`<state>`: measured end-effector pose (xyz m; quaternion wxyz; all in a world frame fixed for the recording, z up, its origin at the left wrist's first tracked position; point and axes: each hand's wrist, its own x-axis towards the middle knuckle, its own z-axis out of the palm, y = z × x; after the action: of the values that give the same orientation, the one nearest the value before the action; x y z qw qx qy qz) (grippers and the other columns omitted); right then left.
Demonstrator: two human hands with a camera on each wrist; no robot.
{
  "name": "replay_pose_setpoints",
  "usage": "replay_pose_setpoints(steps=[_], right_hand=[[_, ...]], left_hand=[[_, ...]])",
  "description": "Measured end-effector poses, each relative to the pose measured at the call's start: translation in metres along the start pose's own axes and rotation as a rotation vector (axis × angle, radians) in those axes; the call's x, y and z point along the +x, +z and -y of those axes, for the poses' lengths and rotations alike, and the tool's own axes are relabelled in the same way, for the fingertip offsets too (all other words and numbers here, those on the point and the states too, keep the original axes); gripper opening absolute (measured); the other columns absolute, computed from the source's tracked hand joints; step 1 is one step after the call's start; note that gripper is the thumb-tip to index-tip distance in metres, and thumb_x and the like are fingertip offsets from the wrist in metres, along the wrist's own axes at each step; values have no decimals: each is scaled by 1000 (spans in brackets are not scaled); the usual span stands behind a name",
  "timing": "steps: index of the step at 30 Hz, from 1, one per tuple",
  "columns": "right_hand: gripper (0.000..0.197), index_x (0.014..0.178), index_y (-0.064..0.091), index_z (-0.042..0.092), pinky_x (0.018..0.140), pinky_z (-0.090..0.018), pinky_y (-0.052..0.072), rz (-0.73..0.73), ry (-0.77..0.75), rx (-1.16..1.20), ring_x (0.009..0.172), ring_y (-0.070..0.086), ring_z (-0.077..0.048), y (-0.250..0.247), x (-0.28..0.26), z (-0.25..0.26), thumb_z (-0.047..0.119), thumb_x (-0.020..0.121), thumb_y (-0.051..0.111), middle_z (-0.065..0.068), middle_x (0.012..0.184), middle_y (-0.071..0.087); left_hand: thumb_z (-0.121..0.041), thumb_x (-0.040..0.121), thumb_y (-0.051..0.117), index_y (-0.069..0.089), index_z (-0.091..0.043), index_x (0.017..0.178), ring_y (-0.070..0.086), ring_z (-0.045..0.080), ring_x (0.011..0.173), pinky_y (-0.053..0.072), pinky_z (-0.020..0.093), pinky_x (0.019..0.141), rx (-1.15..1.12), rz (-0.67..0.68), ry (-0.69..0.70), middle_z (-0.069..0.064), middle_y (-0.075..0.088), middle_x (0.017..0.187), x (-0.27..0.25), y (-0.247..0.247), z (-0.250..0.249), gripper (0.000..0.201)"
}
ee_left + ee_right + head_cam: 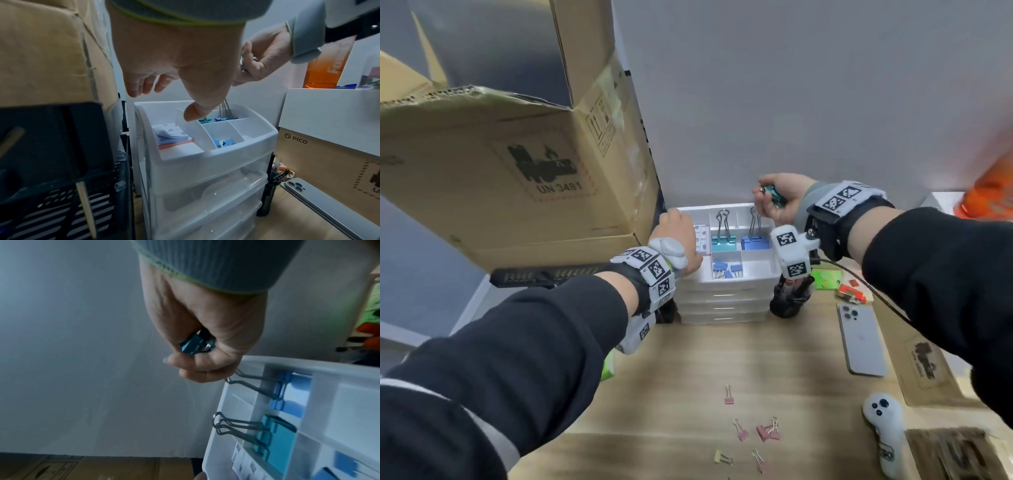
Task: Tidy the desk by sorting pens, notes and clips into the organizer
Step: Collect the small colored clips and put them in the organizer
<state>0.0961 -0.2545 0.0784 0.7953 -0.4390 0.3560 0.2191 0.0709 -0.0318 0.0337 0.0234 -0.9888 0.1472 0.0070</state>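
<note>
Fingers (186, 363) of my right hand (779, 198) are curled tight round a small teal metal binder clip (770, 192), which sits in my fist above the back right corner of the white plastic drawer organizer (726, 279). Just under that fist stand two big clips, handles up, in the back compartments: a large teal binder clip (723, 236) and a large blue binder clip (754, 240) beside it. A front compartment holds several small blue binder clips (724, 269), and the long left compartment holds a pad of sticky notes (172, 135).

My left hand (676, 236) rests on the organizer's left rim with fingers relaxed and loosely spread, thumb over the divider, gripping nothing; I judge it is steadying the unit.

So I take the step in hand to be sorting clips, with this teal one about to go in. The next move calls for lowering my fist over the right compartment, probably the one with the teal clip, and letting go without catching the upright wire handles.

Nearer me on the wooden desk (688, 359), small pink binder clips (765, 431) and a yellowish one (722, 458) lie loose, so plenty is left.
</note>
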Motion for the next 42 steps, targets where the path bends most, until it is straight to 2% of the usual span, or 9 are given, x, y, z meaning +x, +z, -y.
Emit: replay_pose_setpoints(steps=[4, 7, 12, 14, 17, 23, 29, 37, 42], right_hand=[[36, 70, 51, 13, 26, -11, 28, -35, -34, -167, 33, 43, -4, 24, 24, 9, 33, 101, 51, 2, 48, 47], [37, 64, 46, 17, 25, -12, 20, -90, -173, -412, 27, 35, -4, 42, 33, 4, 27, 100, 49, 5, 47, 44], [24, 65, 60, 12, 45, -22, 40, -279, -441, -1109, 47, 47, -18, 56, 47, -7, 18, 88, 58, -4, 57, 55], [18, 73, 64, 10, 53, -27, 45, -316, -441, -1355, 50, 51, -22, 58, 50, -9, 21, 86, 58, -5, 59, 58], [18, 76, 64, 9, 52, -26, 44, -308, -389, -1548, 50, 51, -22, 65, 51, -11, 22, 88, 60, -5, 60, 59], [17, 81, 63, 9, 54, -26, 44, -275, -245, -1710, 54, 51, -21, 77, 47, -15, 24, 89, 64, -9, 74, 62], [28, 102, 68, 8, 91, -37, 56, -378, -263, -1791, 95, 69, -26, 85, 49, -21, 29, 84, 70, -7, 102, 71], [41, 109, 72, 7, 97, -39, 54, -390, -154, -1788, 105, 70, -26, 96, 50, -25, 32, 77, 79, -9, 110, 74], [42, 112, 71, 6, 99, -38, 54, -389, -196, -1742, 108, 69, -25, 96, 46, -24, 32, 80, 78, -10, 113, 73]], left_hand=[[-36, 82, 70, 49, -11, 125, 47, 23, 116, 43, 30, 81, 3, 15, -4, 9, 45, 124, 13, 4, 2, 54], [-33, 86, 66, 50, -11, 126, 44, 23, 118, 40, 29, 77, 16, 78, -27, 8, 42, 127, 20, 6, 4, 49], [-23, 88, 62, 62, -10, 119, 36, 25, 117, 51, 34, 90, 99, 191, 12, 9, 34, 128, 24, 20, 12, 33], [-23, 87, 64, 62, -10, 117, 36, 25, 117, 51, 32, 89, 113, 186, 29, 9, 34, 129, 25, 21, 12, 33], [-22, 87, 64, 64, -11, 113, 35, 26, 118, 49, 30, 85, 113, 190, 34, 10, 34, 129, 26, 19, 12, 28], [-22, 92, 59, 69, -16, 109, 36, 25, 120, 34, 27, 73, 115, 185, 17, 8, 35, 129, 23, 17, 9, 21], [-27, 87, 65, 67, -18, 109, 36, 24, 120, 31, 29, 65, 142, 191, 17, 6, 34, 129, 18, 10, 6, 24], [-21, 90, 62, 65, -15, 113, 38, 25, 120, 32, 29, 71, 117, 136, 29, 8, 37, 129, 19, 14, 10, 24], [-16, 91, 61, 63, -13, 114, 40, 27, 117, 31, 29, 71, 99, 110, 22, 9, 39, 126, 22, 22, 9, 24]])
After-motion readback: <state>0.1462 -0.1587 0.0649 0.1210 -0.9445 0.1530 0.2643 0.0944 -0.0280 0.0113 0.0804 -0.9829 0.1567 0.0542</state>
